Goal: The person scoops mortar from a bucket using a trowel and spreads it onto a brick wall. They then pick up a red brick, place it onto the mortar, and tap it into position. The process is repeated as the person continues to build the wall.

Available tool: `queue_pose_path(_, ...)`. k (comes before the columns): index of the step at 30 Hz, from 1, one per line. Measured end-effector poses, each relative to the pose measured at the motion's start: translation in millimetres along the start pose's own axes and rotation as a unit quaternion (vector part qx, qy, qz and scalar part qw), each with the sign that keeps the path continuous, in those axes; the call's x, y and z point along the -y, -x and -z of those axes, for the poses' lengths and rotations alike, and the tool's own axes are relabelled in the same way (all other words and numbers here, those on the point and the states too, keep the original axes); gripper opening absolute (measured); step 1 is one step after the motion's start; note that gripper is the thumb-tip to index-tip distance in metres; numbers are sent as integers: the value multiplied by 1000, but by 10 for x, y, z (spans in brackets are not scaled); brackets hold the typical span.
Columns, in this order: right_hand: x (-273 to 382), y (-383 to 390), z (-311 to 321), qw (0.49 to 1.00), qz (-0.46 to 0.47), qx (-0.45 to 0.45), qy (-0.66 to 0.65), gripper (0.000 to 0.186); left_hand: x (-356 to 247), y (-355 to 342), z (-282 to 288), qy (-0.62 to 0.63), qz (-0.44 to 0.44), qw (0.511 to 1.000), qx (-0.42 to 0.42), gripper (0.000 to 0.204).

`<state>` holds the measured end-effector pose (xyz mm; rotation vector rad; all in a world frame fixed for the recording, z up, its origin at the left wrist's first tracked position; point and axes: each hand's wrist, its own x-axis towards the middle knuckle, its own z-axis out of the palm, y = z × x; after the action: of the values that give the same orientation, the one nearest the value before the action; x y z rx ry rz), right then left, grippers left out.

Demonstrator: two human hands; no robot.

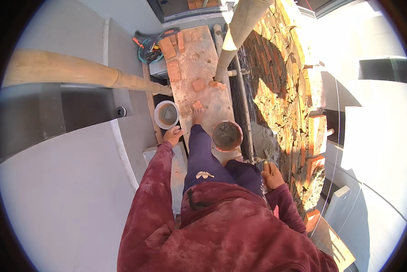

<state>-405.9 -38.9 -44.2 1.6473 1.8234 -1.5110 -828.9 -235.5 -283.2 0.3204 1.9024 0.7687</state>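
Observation:
My left hand (172,135) hovers just below a white bucket (156,119) with grey-brown liquid in it. Its fingers are loosely bent, and nothing shows between them. On the right, my right hand (272,176) is closed round the wooden handle of a trowel (265,165). The trowel's blade lies by grey mortar (262,139) along the brick wall (299,149), and I cannot clearly tell blade from mortar there. A reddish round tub (214,144) of grey mortar stands on the plank between my hands, near my knees.
Several bricks (173,70) lie on the plank platform (199,50), where my bare foot rests. Bamboo poles (76,70) cross on the left and rise at the top (240,34). Tangled cables (149,50) lie at the far left. A taut string (334,158) runs along the wall's right side.

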Motion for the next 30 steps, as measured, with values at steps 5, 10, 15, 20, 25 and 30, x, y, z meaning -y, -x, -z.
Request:
queue_pose_path(5, -399, -762, -493, 994, 52, 20, 91, 33, -268, -1391, 157, -22, -28, 999, 8, 59)
queue_pose_path(10, 216, -1536, -964, 985, -160, 64, 1, 28, 253, -3019, 263, -23, -22, 997, -74, 61)
queue_pose_path(15, -449, -2049, -1463, 934, -318, 102, -126, 32, 203, -4443, 212, -179, -33, 963, -200, 75)
queue_pose_path(20, -644, -2392, -1671, 916, -367, 101, -127, 35, 265, -5578, 78, -226, 48, 937, -262, 105)
queue_pose_path(25, -789, -2659, -1818, 900, -390, 54, -189, 36, 200, -6046, -196, -254, 102, 920, -283, 130)
queue_pose_path(30, -854, -2732, -1824, 893, -388, 87, -211, 38, 165, -6055, -121, -306, 151, 901, -266, 134)
